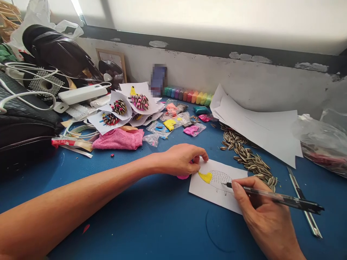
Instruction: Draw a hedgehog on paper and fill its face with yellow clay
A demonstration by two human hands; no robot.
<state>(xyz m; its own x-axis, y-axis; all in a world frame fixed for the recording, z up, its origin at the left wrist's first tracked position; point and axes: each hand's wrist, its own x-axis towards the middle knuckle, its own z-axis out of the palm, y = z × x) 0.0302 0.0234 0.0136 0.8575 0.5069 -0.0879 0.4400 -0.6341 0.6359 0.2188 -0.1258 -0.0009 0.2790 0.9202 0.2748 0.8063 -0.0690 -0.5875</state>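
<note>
My right hand (pixel 267 213) is closed around a black pen (pixel 282 201), its tip down on a small sheet of white paper (pixel 200 189). On the sheet is an outlined, rounded animal with short legs, its body filled with rows of small strokes. Yellow clay (pixel 206 177) covers its pointed head. My left hand (pixel 181 159), fingers bent, holds the sheet down by its upper left corner. A bit of bright pink material (pixel 183 177) shows under that hand; the rest of it is hidden.
Striped sunflower seeds (pixel 253 162) lie beyond the sheet, and a utility knife (pixel 305 204) to the right. Finished seed hedgehogs (pixel 139 102) on paper, a pink cloth (pixel 119 139), clay packets (pixel 192 129) and large white sheets (pixel 255 122) stand farther back. A black bag (pixel 24 122) is at left.
</note>
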